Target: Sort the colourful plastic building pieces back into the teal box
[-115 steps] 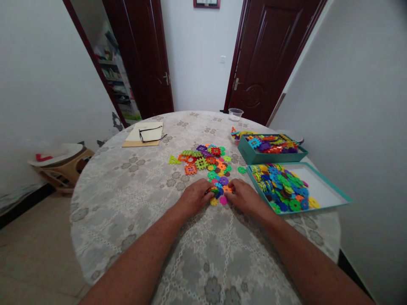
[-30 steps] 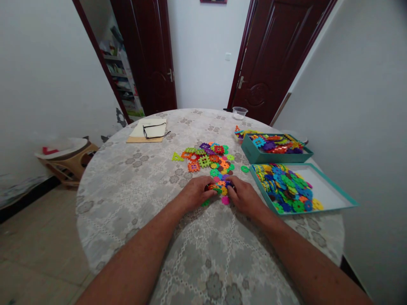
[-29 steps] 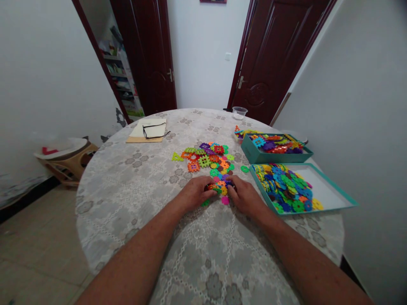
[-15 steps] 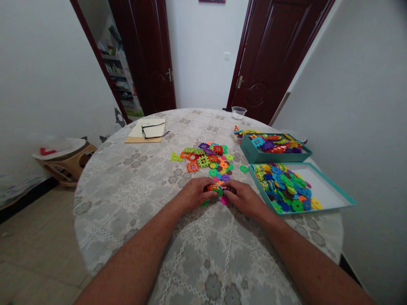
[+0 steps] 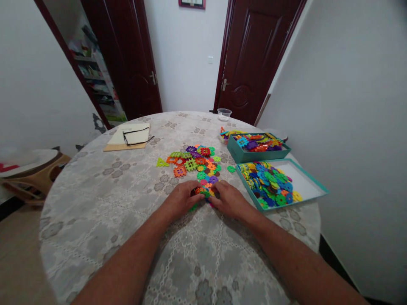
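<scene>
Left hand: thumb and fingers closed on a small handful of toothed discs, green, orange and yellow among them, low over the cloth. Right hand: thumb and forefinger bent in against the right side of the same discs; cannot tell whether they pinch one, the contact being too small to see. Both sets of fingertips nearly meet.

Just beneath the left fingers, a green disc on the tablecloth. Just beyond both sets of fingertips, a loose pile of pieces: square frames to the left, round discs trailing toward the hands. Lone green disc beyond the right fingers, apart from the pile. To their right, a shallow tray partly heaped with discs; behind it, a teal box full of mixed pieces. Well beyond the left fingers, black-framed glasses on a pad.
</scene>
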The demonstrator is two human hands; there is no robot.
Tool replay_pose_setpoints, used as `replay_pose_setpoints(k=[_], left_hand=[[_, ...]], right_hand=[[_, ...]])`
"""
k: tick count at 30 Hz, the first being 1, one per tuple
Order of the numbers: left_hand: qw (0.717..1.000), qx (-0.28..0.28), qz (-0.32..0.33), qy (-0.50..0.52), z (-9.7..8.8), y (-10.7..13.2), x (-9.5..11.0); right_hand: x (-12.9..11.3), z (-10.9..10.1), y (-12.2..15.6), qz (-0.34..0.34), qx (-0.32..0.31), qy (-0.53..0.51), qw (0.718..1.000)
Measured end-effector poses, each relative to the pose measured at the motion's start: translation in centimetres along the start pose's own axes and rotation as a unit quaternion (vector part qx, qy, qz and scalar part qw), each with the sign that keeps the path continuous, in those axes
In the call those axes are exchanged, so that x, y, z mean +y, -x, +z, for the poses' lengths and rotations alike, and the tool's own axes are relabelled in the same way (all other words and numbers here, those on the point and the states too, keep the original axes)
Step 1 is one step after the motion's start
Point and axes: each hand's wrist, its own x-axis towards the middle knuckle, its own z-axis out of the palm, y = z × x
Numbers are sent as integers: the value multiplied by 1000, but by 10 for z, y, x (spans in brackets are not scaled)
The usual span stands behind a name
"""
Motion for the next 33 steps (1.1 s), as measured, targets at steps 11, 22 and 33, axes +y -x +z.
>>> replay_pose_setpoints(k=[11,22,33], left_hand=[[1000,4,-13,7,2,-1,-5],[998,-7,-22,53,-1,-2,-1],[998,-45,-27,47,-4,0,3]], right_hand=[[-5,-2,-1,1,-11,-25,1000],[-13,-10,1,-69,32,-234,969],[6,-37,0,-78,115,-120,983]])
